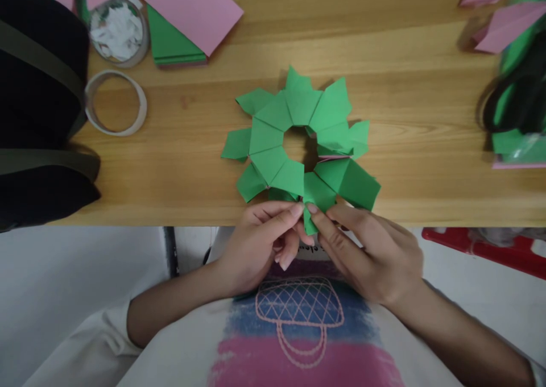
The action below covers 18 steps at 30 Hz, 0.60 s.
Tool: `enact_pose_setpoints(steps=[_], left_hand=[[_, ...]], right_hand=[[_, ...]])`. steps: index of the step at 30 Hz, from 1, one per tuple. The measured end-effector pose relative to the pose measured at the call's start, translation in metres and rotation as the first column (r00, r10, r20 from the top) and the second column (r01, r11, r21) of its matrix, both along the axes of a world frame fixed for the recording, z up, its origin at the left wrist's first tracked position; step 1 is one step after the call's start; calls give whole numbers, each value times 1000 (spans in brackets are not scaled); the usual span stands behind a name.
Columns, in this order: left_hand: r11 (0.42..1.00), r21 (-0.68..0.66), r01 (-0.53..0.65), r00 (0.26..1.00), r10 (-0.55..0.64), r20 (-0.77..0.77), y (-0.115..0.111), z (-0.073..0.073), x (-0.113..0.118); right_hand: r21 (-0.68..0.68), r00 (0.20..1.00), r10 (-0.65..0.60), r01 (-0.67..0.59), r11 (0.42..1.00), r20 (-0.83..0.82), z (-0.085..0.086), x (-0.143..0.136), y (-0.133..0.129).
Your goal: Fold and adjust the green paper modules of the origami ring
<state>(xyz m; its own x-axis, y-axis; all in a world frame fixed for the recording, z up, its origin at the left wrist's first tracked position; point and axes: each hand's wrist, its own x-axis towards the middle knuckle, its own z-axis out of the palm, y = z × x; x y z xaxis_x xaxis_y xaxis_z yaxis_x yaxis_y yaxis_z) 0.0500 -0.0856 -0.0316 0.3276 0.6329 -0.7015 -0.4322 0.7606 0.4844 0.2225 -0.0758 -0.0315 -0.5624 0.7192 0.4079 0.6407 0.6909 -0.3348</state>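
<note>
A ring of folded green paper (268, 132) lies at the near edge of the wooden table, with pointed flaps sticking outward all around and a round hole in its middle. On its right side a bit of pink paper shows between two folds. My left hand (267, 242) pinches the ring's near rim, thumb and fingertips at a fold. Close beside it, my right hand (371, 248) grips the neighbouring green flap, thumb pressed on top. Both hands' fingertips almost meet there. Some fingers are tucked beneath the paper and hidden.
Left of the ring are a tape roll (139, 117), a round container (145, 40) holding white scraps, and green and pink paper sheets (196, 12). A black bag (38, 74) stands at far left. At right lie black-handled scissors (490, 111) and folded pink pieces (503, 32).
</note>
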Motion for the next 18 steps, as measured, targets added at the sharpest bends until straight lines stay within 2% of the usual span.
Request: enact_pose_setpoints(steps=[7,11,18], left_hand=[[999,-32,-22,998,23,58,0,-4,1],[998,-54,-32,999,34,36,1,-3,2],[1000,-14,-9,1000,9,-30,4,3,2]], right_hand=[[-58,999,1,-3,998,-33,0,-1,0],[-52,1000,7,-8,999,-29,0,-1,-1],[-41,999,-19,17,999,-41,1,-1,-4]])
